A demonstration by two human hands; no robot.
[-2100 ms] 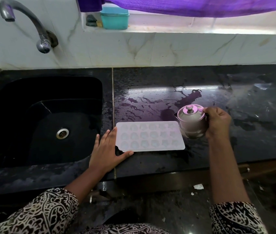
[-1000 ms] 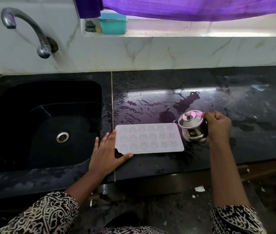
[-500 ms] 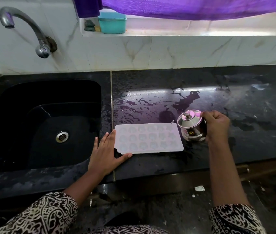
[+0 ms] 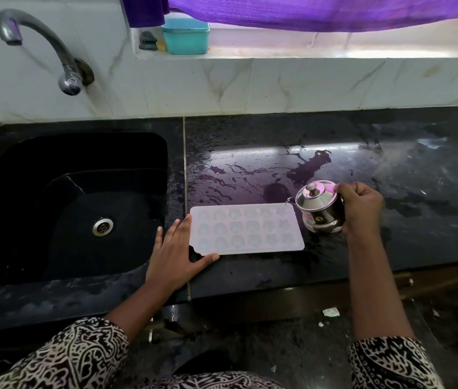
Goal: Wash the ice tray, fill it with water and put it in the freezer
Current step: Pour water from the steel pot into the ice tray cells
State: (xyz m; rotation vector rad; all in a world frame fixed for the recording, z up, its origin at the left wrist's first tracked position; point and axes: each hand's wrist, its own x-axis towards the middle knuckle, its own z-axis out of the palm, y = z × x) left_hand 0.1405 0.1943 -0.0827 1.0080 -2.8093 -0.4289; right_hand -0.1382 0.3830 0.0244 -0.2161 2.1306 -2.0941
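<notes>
- My left hand (image 4: 176, 254), fingers (image 4: 178, 230) flat, steadies the pale plastic ice tray (image 4: 246, 228) on the black worktop (image 4: 404, 175).
- My right hand (image 4: 361, 207) grips the small steel spouted pot (image 4: 319, 210) beside it, to pour.

1. Far side: white marble-veined wall tiles (image 4: 194, 85), running the full width behind the worktop.
2. Above them, a recessed window sill (image 4: 334, 51), brightly lit; purple curtain (image 4: 306, 12) hanging across its top.
3. At the sill's left end, a teal plastic box (image 4: 185, 36), with a small dark item (image 4: 148, 40) just beside it on the left.
4. Far left on the wall, a curved metal tap (image 4: 45, 43), arching over the basin.
5. Below, a black sink (image 4: 54, 164), with a steel drain (image 4: 102, 226) in its bottom.
6. To the right, a black stone counter (image 4: 418, 192), wet and puddled, mirroring window light with a purple tint.
7. Near, a dark speckled floor (image 4: 292, 346) with a white scrap (image 4: 330, 312).
</notes>
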